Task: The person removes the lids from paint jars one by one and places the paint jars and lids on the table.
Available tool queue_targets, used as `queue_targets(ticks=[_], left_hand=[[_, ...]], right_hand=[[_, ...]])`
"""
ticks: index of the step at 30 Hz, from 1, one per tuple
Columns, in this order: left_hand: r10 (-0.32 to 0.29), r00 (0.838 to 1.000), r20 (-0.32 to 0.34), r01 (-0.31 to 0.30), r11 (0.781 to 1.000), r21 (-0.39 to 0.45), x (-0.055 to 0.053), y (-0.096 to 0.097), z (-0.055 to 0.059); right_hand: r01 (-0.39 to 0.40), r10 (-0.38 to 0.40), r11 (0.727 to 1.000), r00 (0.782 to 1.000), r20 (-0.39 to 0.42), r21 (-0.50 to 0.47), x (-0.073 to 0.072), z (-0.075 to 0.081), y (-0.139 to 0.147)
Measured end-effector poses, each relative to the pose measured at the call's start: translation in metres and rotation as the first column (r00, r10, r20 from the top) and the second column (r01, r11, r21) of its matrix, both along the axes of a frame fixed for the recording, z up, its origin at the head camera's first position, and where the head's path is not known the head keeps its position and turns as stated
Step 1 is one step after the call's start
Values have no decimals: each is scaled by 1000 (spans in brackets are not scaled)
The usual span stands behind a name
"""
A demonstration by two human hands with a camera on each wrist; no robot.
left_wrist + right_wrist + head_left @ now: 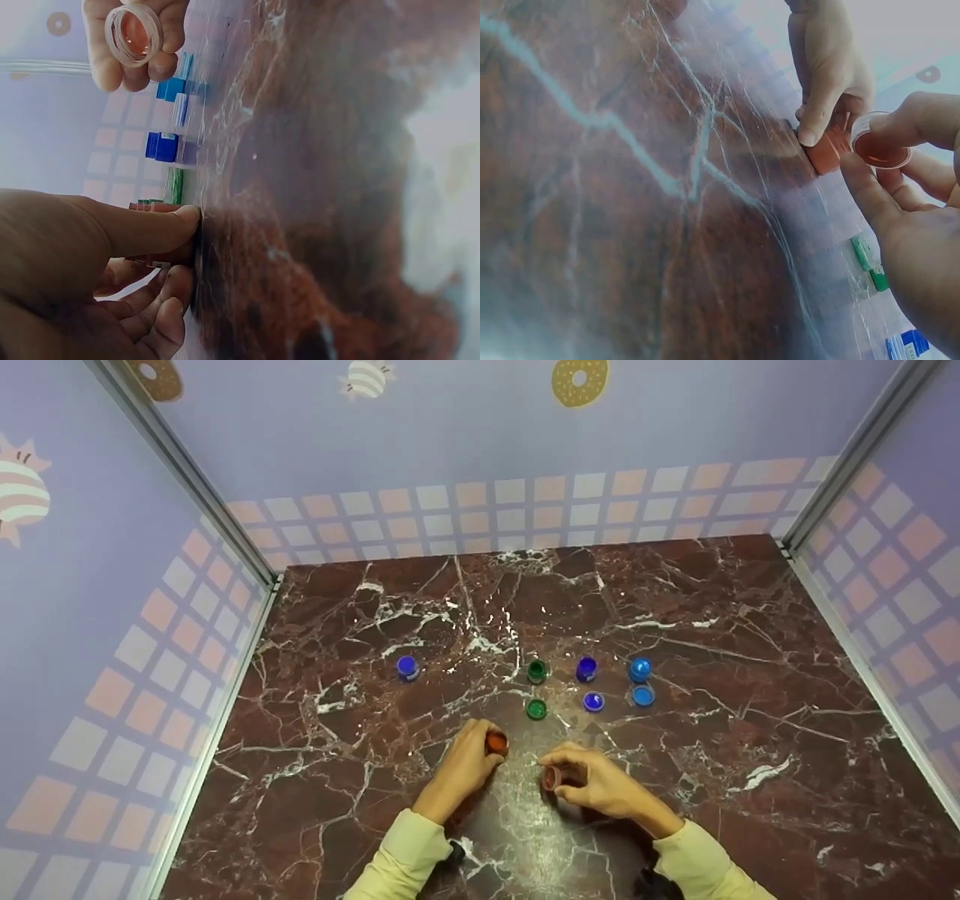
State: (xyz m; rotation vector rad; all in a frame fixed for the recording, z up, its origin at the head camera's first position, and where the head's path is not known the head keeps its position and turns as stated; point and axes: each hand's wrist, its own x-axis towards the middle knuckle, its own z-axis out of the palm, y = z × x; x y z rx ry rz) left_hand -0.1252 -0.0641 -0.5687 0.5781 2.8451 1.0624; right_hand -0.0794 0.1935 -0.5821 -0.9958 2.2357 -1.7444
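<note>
My left hand (466, 757) grips a small paint jar (496, 743) that stands on the table, its top uncovered and orange-brown paint showing inside. To its right, my right hand (600, 784) pinches a round lid (552, 778) between thumb and fingers, just above the table. In the left wrist view the lid (135, 35) is tilted, with a clear rim and orange paint on its inner face. The right wrist view shows the jar (826, 154) under the left fingers, apart from the lid.
Beyond the hands stand uncovered green (536, 671), dark blue (587, 668) and light blue (640, 669) jars. Their lids, green (536, 709), dark blue (593, 702) and light blue (643, 696), lie in front. A violet-blue jar (407, 667) stands left. Walls surround the marbled table (315, 795).
</note>
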Motion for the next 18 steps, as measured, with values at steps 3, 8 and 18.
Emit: queue_targets(ticks=[3, 8, 18], left_hand=[[9, 1000, 4, -9, 1000, -10, -2, 0, 0], [20, 1000, -10, -20, 1000, -18, -5, 0, 1], [72, 997, 11, -72, 997, -36, -17, 2, 1]], right_hand=[[21, -22, 1000, 1000, 17, 23, 0, 2, 0], [49, -51, 997, 998, 34, 56, 0, 1, 2], [3, 4, 999, 989, 145, -48, -1, -1, 2]])
